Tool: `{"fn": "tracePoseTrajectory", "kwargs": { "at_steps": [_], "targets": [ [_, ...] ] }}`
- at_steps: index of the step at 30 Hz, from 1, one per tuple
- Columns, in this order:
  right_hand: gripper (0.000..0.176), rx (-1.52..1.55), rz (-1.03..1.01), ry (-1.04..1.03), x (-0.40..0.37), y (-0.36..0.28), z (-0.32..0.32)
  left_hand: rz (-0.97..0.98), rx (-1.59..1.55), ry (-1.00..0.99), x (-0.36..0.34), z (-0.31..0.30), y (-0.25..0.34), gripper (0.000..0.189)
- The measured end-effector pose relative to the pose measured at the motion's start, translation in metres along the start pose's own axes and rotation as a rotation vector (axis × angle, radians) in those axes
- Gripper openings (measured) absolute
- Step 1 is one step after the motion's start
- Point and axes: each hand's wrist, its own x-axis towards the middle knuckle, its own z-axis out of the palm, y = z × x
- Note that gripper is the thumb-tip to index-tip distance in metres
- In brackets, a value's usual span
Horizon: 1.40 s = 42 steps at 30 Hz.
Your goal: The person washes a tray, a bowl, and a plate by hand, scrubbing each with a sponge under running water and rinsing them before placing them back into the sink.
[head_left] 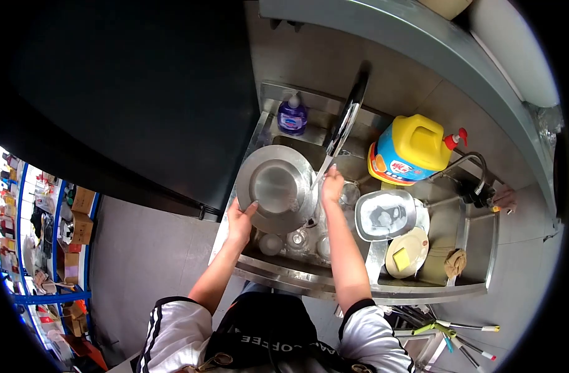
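Observation:
My left hand (pixel 239 224) grips the near-left rim of a wide-rimmed metal dish (pixel 275 186), thumb on top. The dish is tilted over the left sink basin, and another round rim shows behind its right side. My right hand (pixel 333 186) is right of the dish beside the running water, its fingers curled; what they hold, if anything, is hidden. Water falls from the tall chrome faucet (pixel 346 121) between the hands. Below the dish, several glasses (pixel 297 239) stand in the basin.
A purple soap bottle (pixel 292 116) and a large yellow-blue detergent jug (pixel 407 151) stand behind the sink. To the right are a soapy container (pixel 385 215), a plate (pixel 415 262) with a yellow sponge (pixel 401 258), a brown cloth (pixel 455 263) and a second faucet (pixel 474 163).

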Motion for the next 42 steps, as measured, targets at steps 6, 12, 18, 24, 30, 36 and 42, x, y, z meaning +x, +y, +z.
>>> {"fn": "tracePoseTrajectory", "kwargs": {
  "at_steps": [6,12,18,24,30,36,42],
  "targets": [
    [0.016,0.444,0.047,-0.152,0.000,-0.013,-0.061,-0.359,-0.353,-0.109,0.008,-0.002,-0.028,0.030],
    [0.026,0.356,0.089,-0.237,-0.010,-0.006,-0.085,-0.486,-0.393,-0.100,0.011,0.022,-0.049,0.029],
    [0.034,0.409,0.419,-0.469,-0.061,-0.020,-0.106,-0.313,-0.042,-0.112,0.003,0.037,-0.007,0.024],
    [0.016,0.643,0.356,-0.381,-0.026,-0.046,-0.113,-0.340,0.020,-0.291,0.032,0.094,0.068,0.015],
    [0.021,0.615,0.319,-0.381,-0.023,-0.040,-0.121,-0.351,-0.007,-0.307,0.028,0.098,0.070,0.011],
    [0.027,0.252,0.120,-0.315,-0.046,-0.044,-0.113,-0.334,0.034,-0.215,0.018,0.058,0.035,0.020],
    [0.020,-0.005,-0.371,-0.231,-0.057,-0.044,-0.066,-0.121,0.068,-0.235,0.007,0.032,0.005,0.023]
  ]
}}
